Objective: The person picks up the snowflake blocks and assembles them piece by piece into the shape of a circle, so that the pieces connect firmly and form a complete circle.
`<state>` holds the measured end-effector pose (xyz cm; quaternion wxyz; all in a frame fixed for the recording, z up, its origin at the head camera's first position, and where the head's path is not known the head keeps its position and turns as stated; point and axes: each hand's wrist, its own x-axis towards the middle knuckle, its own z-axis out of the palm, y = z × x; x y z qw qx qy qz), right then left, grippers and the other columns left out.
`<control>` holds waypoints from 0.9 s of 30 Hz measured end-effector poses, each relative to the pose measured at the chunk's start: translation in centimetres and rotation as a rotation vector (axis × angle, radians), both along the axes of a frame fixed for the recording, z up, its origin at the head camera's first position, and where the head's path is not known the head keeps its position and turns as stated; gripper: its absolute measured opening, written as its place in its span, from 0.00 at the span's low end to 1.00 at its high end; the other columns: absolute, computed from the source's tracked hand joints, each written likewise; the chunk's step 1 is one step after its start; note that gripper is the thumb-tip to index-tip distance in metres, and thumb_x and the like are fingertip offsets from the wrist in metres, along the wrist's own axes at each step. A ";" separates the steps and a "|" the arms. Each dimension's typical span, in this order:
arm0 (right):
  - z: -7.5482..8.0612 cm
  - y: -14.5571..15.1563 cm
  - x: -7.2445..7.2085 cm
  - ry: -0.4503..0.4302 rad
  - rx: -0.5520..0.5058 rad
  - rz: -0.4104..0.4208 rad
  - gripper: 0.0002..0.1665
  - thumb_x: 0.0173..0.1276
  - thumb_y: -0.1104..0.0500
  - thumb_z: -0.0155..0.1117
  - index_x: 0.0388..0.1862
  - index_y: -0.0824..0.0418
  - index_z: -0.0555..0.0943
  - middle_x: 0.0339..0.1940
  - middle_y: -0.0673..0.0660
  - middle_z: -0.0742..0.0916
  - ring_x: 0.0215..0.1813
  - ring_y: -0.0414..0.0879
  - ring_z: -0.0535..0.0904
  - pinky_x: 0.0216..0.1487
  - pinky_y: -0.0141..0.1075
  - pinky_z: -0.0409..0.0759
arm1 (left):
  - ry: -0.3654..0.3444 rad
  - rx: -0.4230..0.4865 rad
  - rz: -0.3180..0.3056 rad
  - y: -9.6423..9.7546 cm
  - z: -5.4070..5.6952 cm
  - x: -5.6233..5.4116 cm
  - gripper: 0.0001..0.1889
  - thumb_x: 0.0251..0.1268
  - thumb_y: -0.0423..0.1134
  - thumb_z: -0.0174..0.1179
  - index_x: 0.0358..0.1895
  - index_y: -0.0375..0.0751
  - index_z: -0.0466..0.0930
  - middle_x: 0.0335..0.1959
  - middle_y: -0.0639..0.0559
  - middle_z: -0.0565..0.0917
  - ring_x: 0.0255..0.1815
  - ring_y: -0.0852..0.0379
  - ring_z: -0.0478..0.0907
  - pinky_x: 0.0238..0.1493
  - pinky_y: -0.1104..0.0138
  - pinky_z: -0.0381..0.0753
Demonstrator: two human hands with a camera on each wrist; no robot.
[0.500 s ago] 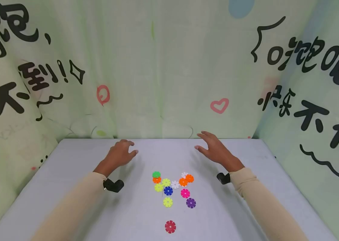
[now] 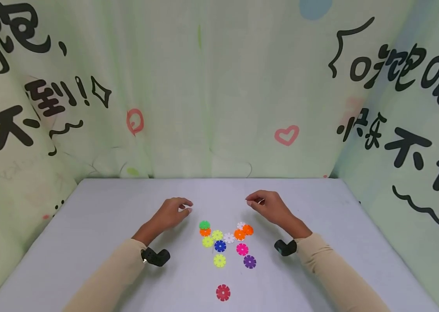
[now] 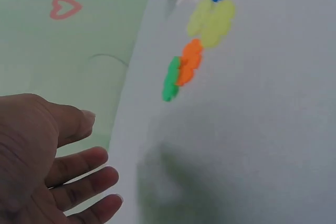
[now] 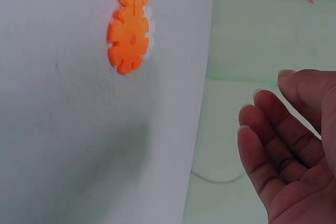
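Several flat, notched plastic discs lie in a loose cluster at the middle of the table. A green disc (image 2: 204,225) overlaps an orange disc (image 2: 205,232) on the left, nearest my left hand (image 2: 169,214). That hand hovers above the table, its fingers loosely bent around nothing, as the left wrist view shows. On the right, an orange disc (image 4: 128,40) overlaps another orange one and white ones. My right hand (image 2: 270,206) hovers beyond them, fingers relaxed and holding nothing. Yellow (image 2: 220,261), blue (image 2: 220,246), pink (image 2: 242,249) and purple (image 2: 250,261) discs lie nearer to me.
A red disc (image 2: 223,292) lies apart from the cluster, close to the front. The white table (image 2: 98,216) is enclosed by pale green curtains (image 2: 172,86) with black lettering and a pink heart. A black wrist camera (image 2: 156,256) sits on the left wrist, another (image 2: 285,247) on the right.
Both hands have come inward and lower, closer to the disc cluster, and their fingers are more bent. The discs keep their arrangement; the head view has shifted slightly.
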<state>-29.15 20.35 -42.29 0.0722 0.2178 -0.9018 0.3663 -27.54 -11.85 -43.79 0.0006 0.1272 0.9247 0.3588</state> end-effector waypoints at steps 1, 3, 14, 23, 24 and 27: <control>-0.2 -0.1 0.1 -0.012 -0.003 -0.002 0.10 0.66 0.63 0.67 0.44 0.66 0.85 0.37 0.53 0.87 0.37 0.45 0.80 0.41 0.37 0.81 | -0.003 -0.003 -0.009 0.2 -0.2 0.0 0.11 0.67 0.34 0.60 0.50 0.37 0.83 0.49 0.48 0.83 0.49 0.49 0.77 0.50 0.57 0.78; -0.5 -0.2 0.4 -0.028 -0.010 0.003 0.10 0.66 0.63 0.67 0.44 0.66 0.85 0.37 0.52 0.87 0.38 0.45 0.80 0.41 0.37 0.81 | -0.005 -0.003 -0.035 0.6 -0.6 0.2 0.10 0.66 0.33 0.61 0.48 0.37 0.84 0.47 0.49 0.83 0.48 0.50 0.77 0.49 0.57 0.78; -1.0 -0.8 2.1 -0.159 0.147 0.211 0.12 0.64 0.64 0.67 0.46 0.62 0.86 0.44 0.52 0.87 0.48 0.50 0.79 0.50 0.44 0.78 | -0.087 0.020 -0.122 3.2 -1.2 0.0 0.12 0.61 0.31 0.64 0.48 0.36 0.84 0.41 0.51 0.82 0.40 0.54 0.75 0.40 0.64 0.79; -2.2 -1.3 2.8 -0.174 0.309 0.213 0.17 0.57 0.59 0.76 0.47 0.60 0.87 0.40 0.49 0.83 0.46 0.46 0.75 0.46 0.38 0.78 | -0.084 -0.063 -0.154 3.7 -2.1 0.1 0.17 0.58 0.34 0.69 0.51 0.33 0.84 0.35 0.51 0.76 0.35 0.55 0.70 0.38 0.64 0.73; -2.4 -1.4 2.9 -0.170 0.326 0.215 0.17 0.57 0.59 0.76 0.47 0.60 0.87 0.40 0.48 0.82 0.46 0.46 0.74 0.45 0.37 0.77 | -0.082 -0.072 -0.154 3.7 -2.2 0.2 0.18 0.58 0.34 0.69 0.52 0.32 0.83 0.35 0.50 0.76 0.35 0.55 0.70 0.38 0.64 0.73; -2.6 -1.6 3.1 -0.167 0.350 0.210 0.17 0.56 0.59 0.76 0.46 0.60 0.87 0.38 0.48 0.80 0.45 0.45 0.72 0.44 0.37 0.76 | -0.080 -0.087 -0.146 3.7 -2.3 0.4 0.19 0.58 0.35 0.69 0.52 0.31 0.83 0.34 0.50 0.76 0.35 0.55 0.69 0.39 0.63 0.73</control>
